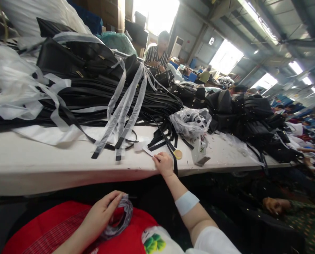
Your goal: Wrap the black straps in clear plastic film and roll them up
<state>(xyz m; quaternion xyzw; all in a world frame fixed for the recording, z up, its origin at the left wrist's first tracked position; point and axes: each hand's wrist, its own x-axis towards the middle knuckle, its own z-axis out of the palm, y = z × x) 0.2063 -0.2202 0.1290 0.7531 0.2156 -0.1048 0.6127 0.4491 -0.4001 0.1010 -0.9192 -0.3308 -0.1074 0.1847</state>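
Observation:
My left hand (103, 211) is closed on a greyish coiled strap (127, 213) that looks wrapped in clear plastic, held low over my red clothing. My right hand (165, 164) reaches to the table's front edge, its fingers pinching a thin white flat piece (148, 151), perhaps paper. Just right of that hand lies a small round tan disc (178, 154) with a yellow rim. A black strap (170, 145) runs down beside the hand and over the edge. Short black strips (160, 137) lie behind it. Plastic-wrapped straps (128, 102) hang forward from the pile, to the left.
A long pile of black straps (99, 95) and black bags (67, 60) covers the back of the white table (67, 158). A clear plastic bag (191, 121) sits right of centre. Across the pile is a person in a striped top (157, 54); another person's patterned sleeve (305, 215) shows at right.

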